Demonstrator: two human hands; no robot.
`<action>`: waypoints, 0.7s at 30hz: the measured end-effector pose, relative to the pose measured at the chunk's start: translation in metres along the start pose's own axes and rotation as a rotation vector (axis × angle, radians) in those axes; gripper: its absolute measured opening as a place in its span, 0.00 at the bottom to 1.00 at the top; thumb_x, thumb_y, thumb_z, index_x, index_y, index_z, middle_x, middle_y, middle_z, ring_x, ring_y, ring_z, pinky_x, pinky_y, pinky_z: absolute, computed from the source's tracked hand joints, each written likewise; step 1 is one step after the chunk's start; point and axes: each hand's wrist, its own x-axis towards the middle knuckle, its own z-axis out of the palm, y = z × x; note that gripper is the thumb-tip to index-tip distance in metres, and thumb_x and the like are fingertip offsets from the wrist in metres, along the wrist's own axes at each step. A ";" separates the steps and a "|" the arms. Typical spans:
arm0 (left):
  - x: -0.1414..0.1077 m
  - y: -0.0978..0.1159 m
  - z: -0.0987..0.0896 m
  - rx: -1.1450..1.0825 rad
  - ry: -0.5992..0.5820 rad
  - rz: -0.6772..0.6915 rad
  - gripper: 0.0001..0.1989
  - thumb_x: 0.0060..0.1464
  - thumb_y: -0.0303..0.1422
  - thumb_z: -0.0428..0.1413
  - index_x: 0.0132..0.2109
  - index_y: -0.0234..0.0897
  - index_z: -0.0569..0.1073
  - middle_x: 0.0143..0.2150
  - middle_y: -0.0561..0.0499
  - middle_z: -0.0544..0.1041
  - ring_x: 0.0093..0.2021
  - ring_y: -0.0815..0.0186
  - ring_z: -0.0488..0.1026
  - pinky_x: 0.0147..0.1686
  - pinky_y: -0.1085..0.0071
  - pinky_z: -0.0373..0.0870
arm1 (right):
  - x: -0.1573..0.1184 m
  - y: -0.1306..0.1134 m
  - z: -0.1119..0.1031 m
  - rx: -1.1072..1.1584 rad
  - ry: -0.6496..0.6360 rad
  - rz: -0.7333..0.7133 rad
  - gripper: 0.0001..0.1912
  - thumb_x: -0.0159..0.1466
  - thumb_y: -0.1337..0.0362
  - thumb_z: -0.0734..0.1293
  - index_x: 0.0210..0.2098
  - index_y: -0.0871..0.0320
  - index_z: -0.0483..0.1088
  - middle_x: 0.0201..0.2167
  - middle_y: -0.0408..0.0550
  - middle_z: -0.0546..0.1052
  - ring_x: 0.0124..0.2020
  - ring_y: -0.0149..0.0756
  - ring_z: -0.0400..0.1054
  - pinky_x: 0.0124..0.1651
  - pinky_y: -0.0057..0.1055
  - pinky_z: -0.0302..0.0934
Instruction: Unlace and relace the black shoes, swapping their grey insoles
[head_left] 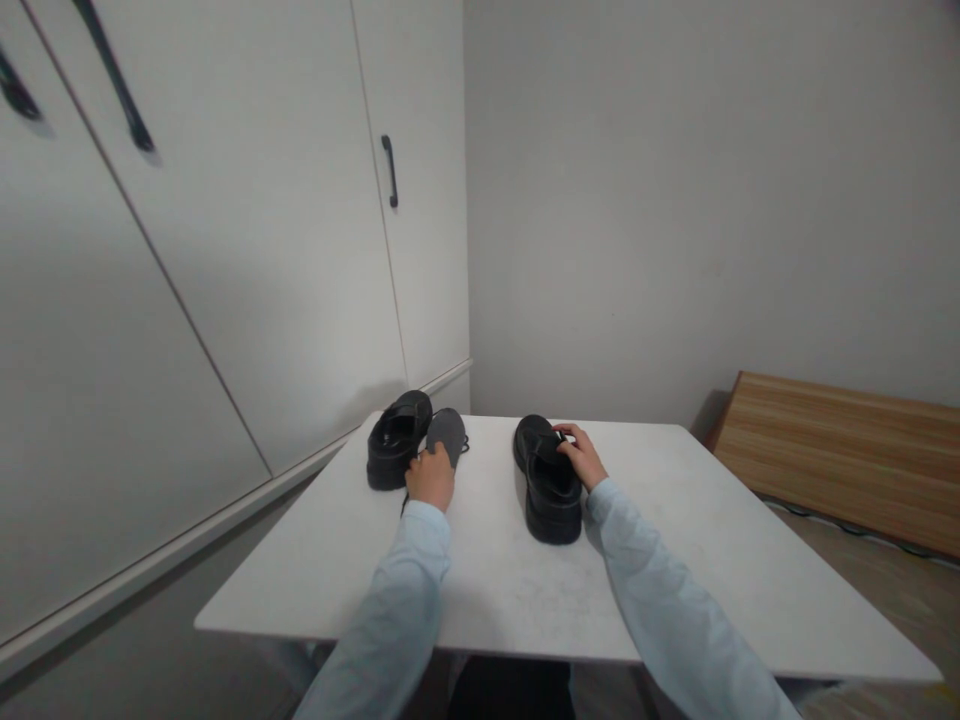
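Observation:
Two black shoes are on the white table (pixel 487 590). The right shoe (pixel 553 505) points away from me, its opening facing up. My right hand (pixel 583 458) closes on this shoe's upper from the right side, near the tongue, with the thumb at the opening. My left hand (pixel 431 478) holds a dark grey insole (pixel 448 428) by its near end, fingers closed over it. Thin black lace-like loops show beside the insole and below the hand; what they belong to is partly hidden. Just left of that hand stands the left shoe (pixel 390 460), also pointing away.
White cupboards (pixel 225 250) with dark handles line the left side, close to the table's left edge. A grey wall (pixel 675 200) rises behind. To the right, beyond the table, a wood-grain board (pixel 840 450) leans at floor level.

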 end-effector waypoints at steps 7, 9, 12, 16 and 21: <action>-0.004 0.002 -0.002 0.050 0.064 0.000 0.17 0.52 0.30 0.55 0.50 0.33 0.65 0.46 0.36 0.72 0.50 0.49 0.66 0.42 0.59 0.65 | -0.003 -0.001 0.003 -0.046 -0.031 -0.006 0.20 0.46 0.65 0.60 0.39 0.53 0.68 0.41 0.47 0.68 0.47 0.41 0.62 0.49 0.39 0.58; -0.004 0.003 -0.004 0.054 0.082 0.005 0.16 0.53 0.29 0.53 0.50 0.34 0.66 0.48 0.36 0.70 0.50 0.50 0.66 0.40 0.61 0.66 | -0.004 -0.002 0.004 -0.061 -0.030 -0.020 0.19 0.47 0.65 0.60 0.40 0.54 0.68 0.41 0.47 0.68 0.47 0.41 0.62 0.49 0.40 0.58; -0.005 0.004 -0.007 0.019 0.117 0.028 0.17 0.56 0.25 0.46 0.53 0.35 0.64 0.47 0.37 0.70 0.47 0.53 0.69 0.37 0.64 0.68 | -0.005 -0.004 0.004 -0.086 -0.029 -0.044 0.19 0.48 0.64 0.60 0.40 0.54 0.68 0.40 0.47 0.69 0.47 0.42 0.62 0.49 0.40 0.58; -0.003 0.003 -0.010 -0.120 0.192 0.036 0.21 0.55 0.22 0.43 0.56 0.39 0.61 0.44 0.41 0.72 0.43 0.56 0.72 0.36 0.65 0.68 | -0.005 -0.005 0.003 -0.112 -0.039 -0.069 0.17 0.50 0.63 0.60 0.39 0.54 0.69 0.40 0.48 0.69 0.46 0.42 0.63 0.49 0.40 0.58; 0.002 0.004 -0.013 -0.413 0.320 0.074 0.21 0.54 0.23 0.48 0.55 0.40 0.61 0.44 0.43 0.74 0.44 0.58 0.73 0.40 0.65 0.69 | -0.004 -0.008 0.002 -0.153 -0.006 -0.128 0.14 0.52 0.62 0.61 0.38 0.55 0.71 0.40 0.49 0.71 0.46 0.42 0.64 0.52 0.42 0.57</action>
